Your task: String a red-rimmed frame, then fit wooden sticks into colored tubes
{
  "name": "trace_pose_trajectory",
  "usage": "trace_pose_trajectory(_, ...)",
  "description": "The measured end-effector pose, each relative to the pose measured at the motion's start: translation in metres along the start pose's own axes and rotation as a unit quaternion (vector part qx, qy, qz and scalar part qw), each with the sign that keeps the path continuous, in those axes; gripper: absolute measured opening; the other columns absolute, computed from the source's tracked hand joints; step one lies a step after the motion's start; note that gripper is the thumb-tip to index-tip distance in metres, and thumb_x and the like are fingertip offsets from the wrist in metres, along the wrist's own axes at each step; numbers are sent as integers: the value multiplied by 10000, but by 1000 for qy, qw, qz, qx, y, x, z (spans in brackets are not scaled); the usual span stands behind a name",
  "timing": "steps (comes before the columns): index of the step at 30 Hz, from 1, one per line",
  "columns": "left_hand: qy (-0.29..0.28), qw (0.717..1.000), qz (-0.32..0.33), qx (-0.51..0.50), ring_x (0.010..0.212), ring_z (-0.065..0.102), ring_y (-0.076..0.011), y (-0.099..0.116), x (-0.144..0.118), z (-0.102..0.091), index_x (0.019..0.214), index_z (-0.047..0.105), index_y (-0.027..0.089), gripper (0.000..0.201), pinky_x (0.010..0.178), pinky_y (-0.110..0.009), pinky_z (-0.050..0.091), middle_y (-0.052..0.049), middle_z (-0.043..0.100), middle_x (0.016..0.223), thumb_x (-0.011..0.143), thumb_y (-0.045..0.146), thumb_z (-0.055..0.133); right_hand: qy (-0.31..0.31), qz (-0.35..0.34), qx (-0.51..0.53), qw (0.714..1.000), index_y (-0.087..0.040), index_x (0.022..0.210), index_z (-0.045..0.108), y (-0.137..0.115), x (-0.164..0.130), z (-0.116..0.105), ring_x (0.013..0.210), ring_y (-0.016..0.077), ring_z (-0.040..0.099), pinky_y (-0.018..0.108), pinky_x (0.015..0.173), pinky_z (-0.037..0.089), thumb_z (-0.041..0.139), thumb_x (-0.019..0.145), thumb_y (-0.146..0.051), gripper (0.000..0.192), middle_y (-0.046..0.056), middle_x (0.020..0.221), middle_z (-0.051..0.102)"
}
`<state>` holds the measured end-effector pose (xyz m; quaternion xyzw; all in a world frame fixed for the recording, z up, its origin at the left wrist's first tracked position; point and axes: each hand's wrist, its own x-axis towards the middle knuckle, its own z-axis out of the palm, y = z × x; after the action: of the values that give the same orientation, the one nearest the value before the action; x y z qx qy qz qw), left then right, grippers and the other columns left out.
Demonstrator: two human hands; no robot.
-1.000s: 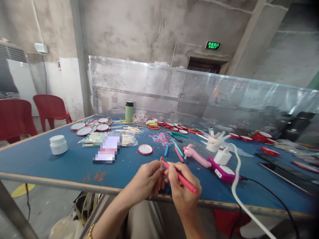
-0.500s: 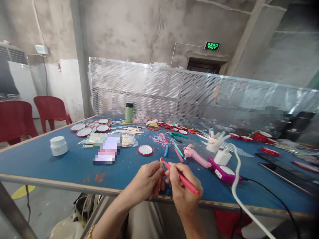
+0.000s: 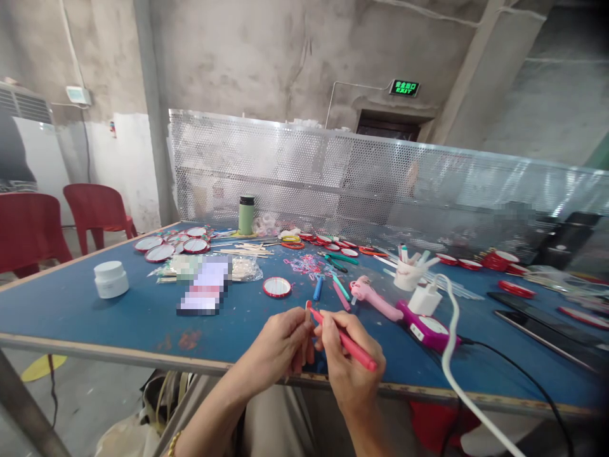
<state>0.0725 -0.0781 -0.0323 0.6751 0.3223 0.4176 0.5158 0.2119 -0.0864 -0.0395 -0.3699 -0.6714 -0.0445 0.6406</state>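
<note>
My left hand (image 3: 281,341) is closed, pinching a thin pale stick (image 3: 308,311) whose upper end is coloured red. My right hand (image 3: 351,368) is wrapped round a red marker pen (image 3: 356,352) in a writing grip. The marker's tip meets or nearly meets the red end of the stick; at this size I cannot tell which. Both hands are just above the table's front edge. Beyond them lie a round red-rimmed mirror-like disc (image 3: 276,287), a blue pen cap or marker (image 3: 318,288) and a pink marker (image 3: 341,296).
On the blue table (image 3: 143,317) are a white jar (image 3: 111,279), a phone (image 3: 204,285), a green bottle (image 3: 246,216), a pink handheld gadget (image 3: 378,299), a purple device (image 3: 431,327) and a white cup of pens (image 3: 408,276). A white cable (image 3: 450,362) crosses the right side. A perforated metal panel (image 3: 285,165) stands behind.
The marker and my right hand have shifted very slightly left. My left hand keeps its pinch on the stick, almost unmoved.
</note>
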Motion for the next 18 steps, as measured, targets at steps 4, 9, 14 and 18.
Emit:
trace_pose_trajectory(4,-1,1000,-1,-2,418,429,-78,0,0,0,763,498,189,447,371,-172,316,33,511,572,947,582,391,0,-3,-5,1000,-181,810,642,0,0,0,544,113,650,201,566,513,543,938,-188,161,-15,649,671)
trace_pose_trajectory(9,-1,1000,-1,-11,416,420,-74,1,0,0,763,493,190,441,370,-171,312,40,504,568,943,583,405,5,-1,3,1000,-182,827,644,0,-2,0,555,109,652,200,575,514,545,939,-181,150,-16,662,670)
trace_pose_trajectory(14,-1,1000,-1,-5,413,415,-70,-1,0,0,764,492,187,436,364,-167,308,41,504,564,956,565,392,4,-6,10,1000,-185,830,642,0,-2,0,551,106,649,196,569,513,547,934,-169,142,-19,666,671)
trace_pose_trajectory(18,-4,1000,0,-3,411,423,-68,0,1,0,766,489,185,428,362,-162,318,46,495,559,963,551,390,-2,-7,2,1000,-183,815,641,0,-1,0,520,102,628,195,545,501,548,934,-178,151,-22,646,660)
